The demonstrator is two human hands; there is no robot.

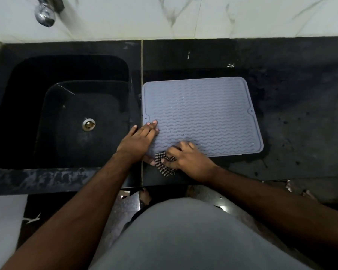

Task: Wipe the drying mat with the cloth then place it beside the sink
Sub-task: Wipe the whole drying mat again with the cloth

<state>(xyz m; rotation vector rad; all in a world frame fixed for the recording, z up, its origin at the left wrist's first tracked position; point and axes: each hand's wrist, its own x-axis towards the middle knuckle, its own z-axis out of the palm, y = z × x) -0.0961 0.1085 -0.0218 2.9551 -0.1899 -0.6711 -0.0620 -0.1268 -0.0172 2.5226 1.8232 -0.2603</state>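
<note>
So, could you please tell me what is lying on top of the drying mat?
The left hand presses flat on the drying mat; the right hand holds the checked cloth at its near edge. What lies beneath them is covered.

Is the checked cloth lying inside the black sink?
No, the right hand grips the checked cloth at the grey ribbed drying mat's near edge.

A grey drying mat [203, 115] with wavy ridges and a raised rim is lying flat on the dark counter, its left edge just beside the sink [66, 114]. A small dark-and-light checked cloth [164, 164] is sitting bunched at the mat's near left corner, partly hanging off the near edge.
</note>
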